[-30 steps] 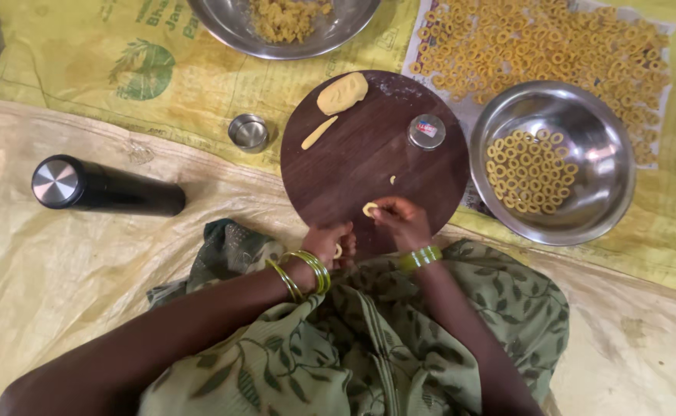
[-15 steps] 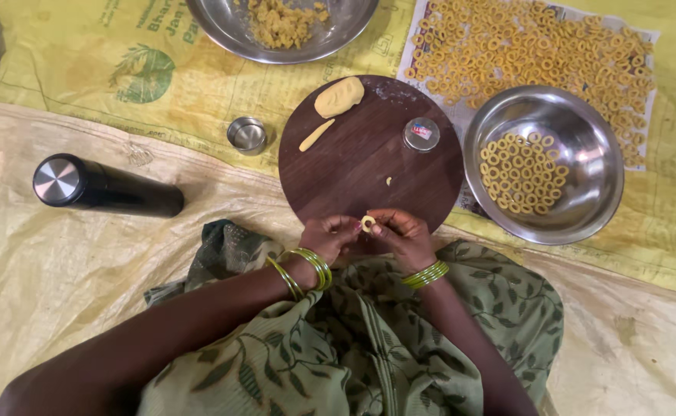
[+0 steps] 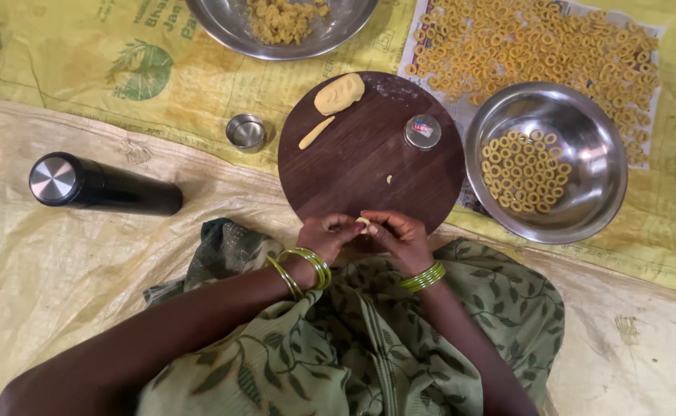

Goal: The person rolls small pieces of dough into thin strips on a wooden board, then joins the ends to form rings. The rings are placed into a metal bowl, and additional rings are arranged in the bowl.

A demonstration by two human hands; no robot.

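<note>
My left hand (image 3: 327, 235) and my right hand (image 3: 396, 233) meet at the near edge of a round dark wooden board (image 3: 353, 166). Between their fingertips they pinch a small piece of yellow dough (image 3: 363, 222). Both wrists carry green and gold bangles. On the board lie a flattened dough lump (image 3: 339, 92), a thin dough roll (image 3: 316, 132), a tiny dough crumb (image 3: 389, 179) and a small round metal cap (image 3: 423, 131). To the right stands a steel bowl (image 3: 596, 192) holding several dough rings (image 3: 524, 162).
A black cylindrical flask (image 3: 103, 187) lies at left. A small steel cup (image 3: 246, 132) sits left of the board. A large steel bowl (image 3: 222, 23) with crumbly yellow dough is at the top. Many dough rings (image 3: 531, 50) are spread on paper at top right. Yellow sacking covers the floor.
Both hands drew back from the board's surface to its near edge and lifted the small dough piece, now working it between the fingertips.
</note>
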